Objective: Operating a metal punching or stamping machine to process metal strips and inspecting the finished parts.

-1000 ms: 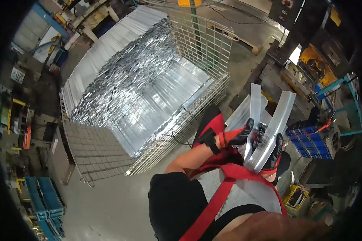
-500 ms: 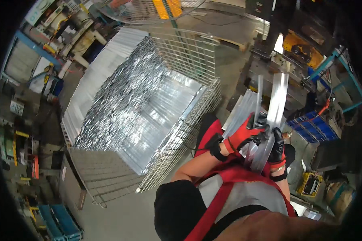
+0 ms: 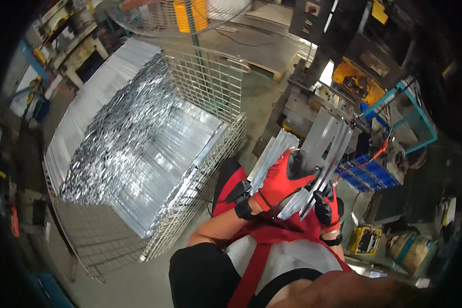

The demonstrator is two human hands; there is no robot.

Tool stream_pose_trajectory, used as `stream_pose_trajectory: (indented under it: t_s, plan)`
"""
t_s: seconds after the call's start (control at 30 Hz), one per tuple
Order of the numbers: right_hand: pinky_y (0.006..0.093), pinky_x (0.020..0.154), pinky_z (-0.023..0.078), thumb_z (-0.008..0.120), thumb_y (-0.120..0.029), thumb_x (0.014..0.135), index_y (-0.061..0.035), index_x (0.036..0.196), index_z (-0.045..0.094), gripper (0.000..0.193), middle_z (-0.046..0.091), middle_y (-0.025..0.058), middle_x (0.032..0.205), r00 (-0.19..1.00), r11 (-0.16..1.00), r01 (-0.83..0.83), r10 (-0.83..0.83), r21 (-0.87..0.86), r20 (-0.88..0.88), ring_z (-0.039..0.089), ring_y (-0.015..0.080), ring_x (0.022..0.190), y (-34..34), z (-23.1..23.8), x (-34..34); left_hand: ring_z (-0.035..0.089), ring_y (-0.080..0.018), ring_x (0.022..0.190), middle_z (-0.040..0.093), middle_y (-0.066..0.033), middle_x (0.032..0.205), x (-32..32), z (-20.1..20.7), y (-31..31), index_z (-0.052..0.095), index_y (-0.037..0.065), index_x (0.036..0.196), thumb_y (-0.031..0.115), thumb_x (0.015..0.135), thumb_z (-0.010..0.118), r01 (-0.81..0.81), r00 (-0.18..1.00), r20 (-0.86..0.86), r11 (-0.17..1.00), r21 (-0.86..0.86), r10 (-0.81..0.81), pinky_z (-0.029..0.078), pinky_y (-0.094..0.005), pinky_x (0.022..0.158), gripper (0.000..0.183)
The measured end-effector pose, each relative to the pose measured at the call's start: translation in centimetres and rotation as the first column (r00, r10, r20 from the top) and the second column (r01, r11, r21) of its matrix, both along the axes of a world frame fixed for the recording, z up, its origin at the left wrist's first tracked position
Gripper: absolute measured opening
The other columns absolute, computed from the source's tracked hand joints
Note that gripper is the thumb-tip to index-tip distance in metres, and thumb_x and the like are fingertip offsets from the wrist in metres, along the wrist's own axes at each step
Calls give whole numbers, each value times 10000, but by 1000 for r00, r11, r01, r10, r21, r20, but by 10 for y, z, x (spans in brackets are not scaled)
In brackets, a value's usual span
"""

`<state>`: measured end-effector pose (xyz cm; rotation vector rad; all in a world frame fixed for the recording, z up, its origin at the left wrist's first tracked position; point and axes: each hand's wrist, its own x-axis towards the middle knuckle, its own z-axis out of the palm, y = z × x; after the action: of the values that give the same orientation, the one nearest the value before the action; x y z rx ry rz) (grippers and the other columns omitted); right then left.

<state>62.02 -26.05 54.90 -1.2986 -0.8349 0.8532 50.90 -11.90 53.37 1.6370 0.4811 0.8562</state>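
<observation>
Long, silvery metal strips (image 3: 339, 149) with folded edges lie between my two gloved hands, slanting away from my lap toward the machine. My left hand (image 3: 286, 177), in a red and black glove, is closed around the strips from the left, its thumb across them. On the right edge, lower down, my right hand (image 3: 327, 208) grips the same strips; some of its fingers are hidden behind the metal. Just left of my left hand sits a stack of similar strips (image 3: 274, 154), partly covered by that hand.
A wire mesh cage (image 3: 215, 84) at the left holds a big heap of shiny metal strips (image 3: 128, 123). Ahead stands a dark machine (image 3: 305, 110). A blue crate (image 3: 369, 173) and a yellow crate (image 3: 365, 240) are at the right. A fan (image 3: 138, 18) is at the top.
The whole view has swung, so the scene sits further left. The strips in my hands now fan apart at their far ends, and my left hand has turned more across them.
</observation>
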Motion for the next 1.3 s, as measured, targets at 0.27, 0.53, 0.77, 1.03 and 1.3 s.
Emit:
stream_pose_trajectory:
  t_s: [0.27, 0.53, 0.77, 1.03, 1.3]
  plan:
    - [280, 852, 438, 603, -58, 868, -62, 1291, 438, 454, 573, 14, 1060, 846, 967, -176, 245, 186, -474, 539, 112, 965, -33, -77, 31, 430, -325, 1258, 397, -221, 1373, 15, 21, 2, 440, 41, 1328, 296, 678, 798, 170, 985, -48, 961, 218, -164, 367, -389, 1024, 784]
    - [290, 802, 443, 689, -245, 818, -95, 1257, 474, 511, 533, 6, 968, 868, 984, -108, 161, 138, -469, 508, 111, 862, -18, -80, 12, 353, -287, 1323, 353, -184, 1411, 14, 34, 11, 444, 33, 1325, 191, 693, 788, 454, 879, -217, 885, 105, -425, 382, -356, 1011, 737]
    - [474, 900, 369, 794, -343, 515, -90, 1138, 571, 708, 503, 150, 1112, 562, 969, 248, -138, -7, 815, 448, 387, 1028, 1, -23, 4, 416, -202, 1258, 462, -125, 1319, 1, 17, 16, 378, 50, 1377, 116, 760, 734, 581, 774, -187, 796, -171, -605, 398, -318, 981, 716]
    - [386, 1003, 389, 815, -165, 609, -102, 1296, 451, 779, 449, 89, 1245, 982, 990, 22, 5, 139, -187, 452, 248, 1172, -22, -12, 19, 498, -139, 1120, 503, -71, 1248, -18, 12, 3, 352, 8, 1381, 55, 791, 670, 528, 806, 113, 621, -579, -581, 415, -281, 943, 672]
    - [305, 949, 408, 683, -47, 816, -42, 1339, 409, 591, 543, 62, 1217, 999, 992, -15, 19, 129, -28, 490, 132, 1098, -25, -15, 40, 554, -224, 1120, 553, -160, 1229, -27, 16, -10, 378, 13, 1361, 178, 676, 807, 469, 859, -240, 883, 16, -452, 454, -337, 919, 825]
